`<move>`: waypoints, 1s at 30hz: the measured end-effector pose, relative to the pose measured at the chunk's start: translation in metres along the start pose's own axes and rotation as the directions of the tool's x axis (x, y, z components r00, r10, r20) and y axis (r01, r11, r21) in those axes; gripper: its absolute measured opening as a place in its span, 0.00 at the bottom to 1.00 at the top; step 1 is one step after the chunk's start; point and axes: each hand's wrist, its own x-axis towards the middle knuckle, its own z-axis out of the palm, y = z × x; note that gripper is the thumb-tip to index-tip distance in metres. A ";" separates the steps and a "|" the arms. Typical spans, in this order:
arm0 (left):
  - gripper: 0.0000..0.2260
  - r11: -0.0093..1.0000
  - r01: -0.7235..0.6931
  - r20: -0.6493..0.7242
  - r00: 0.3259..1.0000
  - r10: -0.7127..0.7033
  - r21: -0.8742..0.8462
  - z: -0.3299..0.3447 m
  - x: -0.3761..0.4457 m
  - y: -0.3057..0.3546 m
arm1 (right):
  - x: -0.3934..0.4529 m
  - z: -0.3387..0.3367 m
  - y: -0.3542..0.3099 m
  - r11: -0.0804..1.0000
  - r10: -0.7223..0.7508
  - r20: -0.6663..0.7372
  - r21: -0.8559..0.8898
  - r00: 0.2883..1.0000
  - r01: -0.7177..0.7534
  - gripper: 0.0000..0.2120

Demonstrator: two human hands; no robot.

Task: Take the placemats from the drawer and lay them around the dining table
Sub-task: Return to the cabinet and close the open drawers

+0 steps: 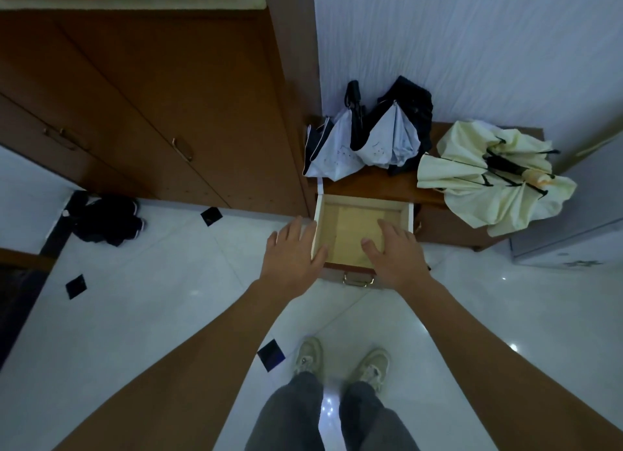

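A low wooden cabinet has its drawer (pixel 365 203) pulled out, pale inside with a brass handle on its front. A flat yellowish sheet, possibly the placemats (pixel 354 229), lies on the drawer bottom. My left hand (pixel 295 251) hovers at the drawer's left wall, fingers spread, holding nothing. My right hand (pixel 391 253) reaches over the drawer's front right part, fingers apart, palm down over the sheet; whether it touches the sheet I cannot tell.
On the cabinet top lie a white-and-black folded umbrella (pixel 367 140) and a cream umbrella (pixel 488 177). A brown wardrobe (pixel 151 113) stands at left. Dark shoes (pixel 108 219) lie on the white tile floor. A grey box (pixel 573 244) stands at right.
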 end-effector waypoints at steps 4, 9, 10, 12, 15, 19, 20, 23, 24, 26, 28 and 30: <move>0.26 0.999 -0.050 0.016 0.999 0.050 0.004 0.010 0.004 -0.007 | -0.004 0.011 0.001 0.998 0.059 -0.014 0.019 0.998 -0.059 0.28; 0.26 0.994 -0.112 0.051 0.992 0.113 -0.013 0.032 0.016 -0.026 | -0.013 0.028 0.000 0.988 0.155 -0.068 0.034 0.986 -0.153 0.29; 0.26 0.993 -0.118 0.050 0.992 0.120 -0.029 0.035 0.017 -0.030 | -0.016 0.032 -0.001 0.985 0.173 -0.074 0.035 0.982 -0.171 0.29; 0.25 0.988 -0.140 0.057 0.988 0.144 -0.057 0.043 0.017 -0.043 | -0.021 0.048 -0.006 0.976 0.218 -0.091 0.041 0.972 -0.215 0.28; 0.26 0.985 -0.170 0.074 0.982 0.173 -0.041 0.054 0.015 -0.064 | -0.028 0.074 -0.012 0.966 0.259 -0.111 0.035 0.960 -0.256 0.28; 0.26 0.980 -0.193 0.073 0.978 0.196 -0.051 0.065 0.019 -0.081 | -0.030 0.106 -0.017 0.963 0.268 -0.143 0.052 0.953 -0.264 0.26; 0.26 0.980 -0.189 0.070 0.979 0.193 -0.060 0.069 0.020 -0.084 | -0.029 0.114 -0.017 0.963 0.268 -0.144 0.059 0.953 -0.262 0.25; 0.25 0.982 -0.170 0.059 0.983 0.175 -0.080 0.087 0.022 -0.093 | -0.022 0.140 -0.011 0.963 0.264 -0.130 0.088 0.956 -0.254 0.26; 0.25 0.983 -0.163 0.058 0.984 0.168 -0.087 0.095 0.022 -0.095 | -0.019 0.150 -0.007 0.965 0.257 -0.127 0.097 0.958 -0.245 0.26; 0.25 0.984 -0.141 0.065 0.987 0.149 -0.108 0.115 0.025 -0.100 | -0.013 0.169 0.003 0.967 0.245 -0.125 0.106 0.961 -0.233 0.26; 0.26 0.985 -0.132 0.058 0.989 0.139 -0.113 0.138 0.029 -0.104 | -0.005 0.189 0.017 0.970 0.232 -0.135 0.109 0.963 -0.218 0.25; 0.26 0.985 -0.135 0.041 0.989 0.140 -0.109 0.164 0.035 -0.107 | 0.002 0.211 0.035 0.973 0.217 -0.155 0.109 0.964 -0.201 0.25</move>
